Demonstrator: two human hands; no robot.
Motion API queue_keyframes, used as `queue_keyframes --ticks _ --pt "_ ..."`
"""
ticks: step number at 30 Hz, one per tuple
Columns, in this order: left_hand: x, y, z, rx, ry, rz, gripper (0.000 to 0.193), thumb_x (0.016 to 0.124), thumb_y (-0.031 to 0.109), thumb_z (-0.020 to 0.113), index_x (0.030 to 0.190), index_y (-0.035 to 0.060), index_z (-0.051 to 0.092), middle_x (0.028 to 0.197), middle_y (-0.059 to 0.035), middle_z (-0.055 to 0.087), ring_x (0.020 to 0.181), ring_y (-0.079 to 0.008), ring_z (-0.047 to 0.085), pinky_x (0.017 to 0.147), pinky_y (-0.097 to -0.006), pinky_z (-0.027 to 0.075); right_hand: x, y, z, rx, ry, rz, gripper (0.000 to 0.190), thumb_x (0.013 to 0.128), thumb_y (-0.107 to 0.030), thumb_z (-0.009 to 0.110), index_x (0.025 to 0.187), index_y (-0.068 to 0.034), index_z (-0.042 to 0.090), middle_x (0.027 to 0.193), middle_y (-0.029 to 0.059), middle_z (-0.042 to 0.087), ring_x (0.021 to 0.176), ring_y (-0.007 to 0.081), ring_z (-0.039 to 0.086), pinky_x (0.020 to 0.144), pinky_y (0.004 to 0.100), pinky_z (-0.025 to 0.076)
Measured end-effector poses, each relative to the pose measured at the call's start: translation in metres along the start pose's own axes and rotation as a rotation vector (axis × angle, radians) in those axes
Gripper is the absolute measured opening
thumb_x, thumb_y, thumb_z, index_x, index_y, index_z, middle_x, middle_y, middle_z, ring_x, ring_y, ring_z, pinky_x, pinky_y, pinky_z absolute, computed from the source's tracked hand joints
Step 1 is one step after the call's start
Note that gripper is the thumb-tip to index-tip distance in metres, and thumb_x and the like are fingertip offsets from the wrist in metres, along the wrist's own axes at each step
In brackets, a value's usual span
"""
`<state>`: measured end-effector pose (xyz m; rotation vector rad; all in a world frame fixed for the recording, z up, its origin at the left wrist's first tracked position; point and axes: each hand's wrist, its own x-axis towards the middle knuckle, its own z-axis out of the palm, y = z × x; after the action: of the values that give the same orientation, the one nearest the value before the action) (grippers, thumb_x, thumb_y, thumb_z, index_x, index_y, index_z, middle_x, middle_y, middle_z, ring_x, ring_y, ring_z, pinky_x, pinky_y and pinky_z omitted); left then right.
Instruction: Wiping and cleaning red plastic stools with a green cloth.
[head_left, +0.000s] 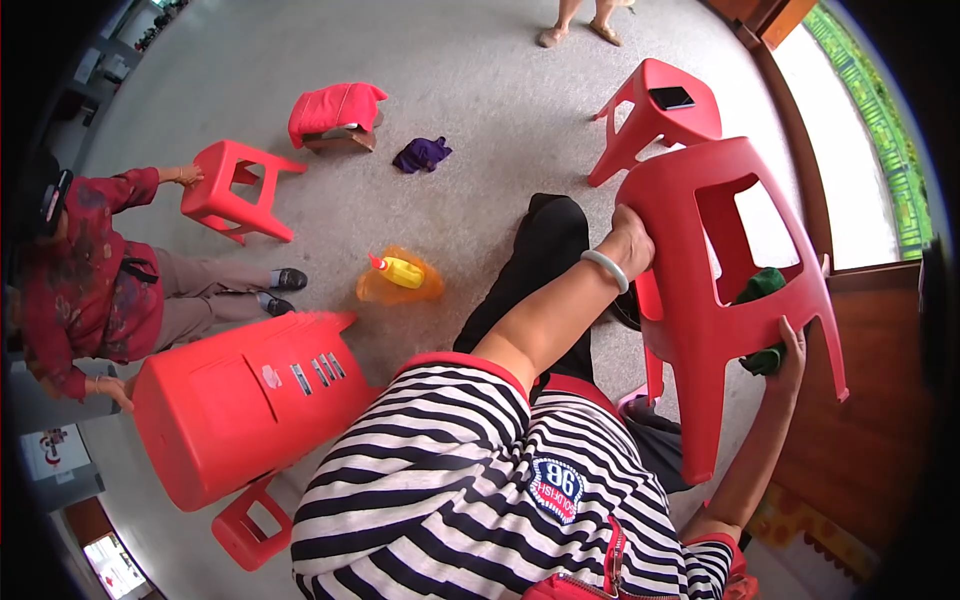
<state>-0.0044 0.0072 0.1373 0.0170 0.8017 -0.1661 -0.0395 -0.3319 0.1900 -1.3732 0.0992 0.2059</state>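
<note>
My left hand (634, 238), with a pale bangle on its wrist, grips a red plastic stool (690, 322) near the edge of its seat. The stool is held tilted at my right front, its legs pointing down and towards me. A dark green cloth (766, 361) is in my right hand (792, 351), against the frame of the stool below a side opening. Part of the cloth shows through that opening, and some of my right fingers are hidden behind the stool. My dark-trousered leg (510, 277) stretches forward beside it.
A phone (671, 97) rests on another red stool (686, 116). Left, a person (97, 277) touches a stool (225, 187) and what looks like a nested stool stack (225, 420). A yellow bottle (401, 272), purple cloth (422, 154) and cloth-draped wooden stool (341, 140) are on the floor.
</note>
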Motion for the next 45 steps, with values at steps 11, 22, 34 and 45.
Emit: queue_keyframes --ticks 11,22,34,45 --pt "-0.142 0.052 0.042 0.018 -0.81 0.231 0.056 0.102 0.048 0.031 0.139 0.012 0.052 0.142 -0.0103 0.053 0.129 -0.0296 0.054 0.106 -0.0502 0.043 -0.02 -0.078 0.037 -0.118 0.034 -0.384 0.038 0.094 -0.017 0.069 0.127 0.002 0.061 0.115 0.0091 0.068 0.101 0.0158 0.066 0.087 0.0291 0.053" --pt "-0.256 0.142 0.069 0.145 -0.96 0.997 0.066 0.104 0.06 0.024 0.138 0.0113 0.053 0.133 -0.0044 0.062 0.124 -0.0242 0.057 0.101 -0.0368 0.047 0.035 -0.062 0.117 0.107 -0.142 -0.262 0.036 0.099 -0.02 0.063 0.13 -0.002 0.059 0.123 0.0122 0.065 0.113 0.0233 0.064 0.094 0.0369 0.054" --pt "-0.135 0.222 0.009 0.085 -0.598 1.28 0.049 0.106 0.047 0.041 0.136 0.01 0.053 0.132 -0.0061 0.061 0.12 -0.0221 0.059 0.103 -0.0371 0.047 0.034 0.032 0.021 0.143 0.125 -0.155 0.036 0.097 -0.022 0.066 0.126 -0.001 0.06 0.111 0.012 0.067 0.096 0.0233 0.068 0.079 0.0345 0.057" --pt "0.008 0.271 -0.065 0.185 -0.03 1.199 0.067 0.1 0.056 0.052 0.135 -0.001 0.056 0.138 -0.0088 0.058 0.122 -0.0197 0.057 0.105 -0.0325 0.043 0.028 0.114 -0.097 0.196 0.475 0.02 0.037 0.095 -0.02 0.07 0.125 -0.002 0.06 0.114 0.0147 0.067 0.096 0.0286 0.068 0.08 0.0419 0.06"
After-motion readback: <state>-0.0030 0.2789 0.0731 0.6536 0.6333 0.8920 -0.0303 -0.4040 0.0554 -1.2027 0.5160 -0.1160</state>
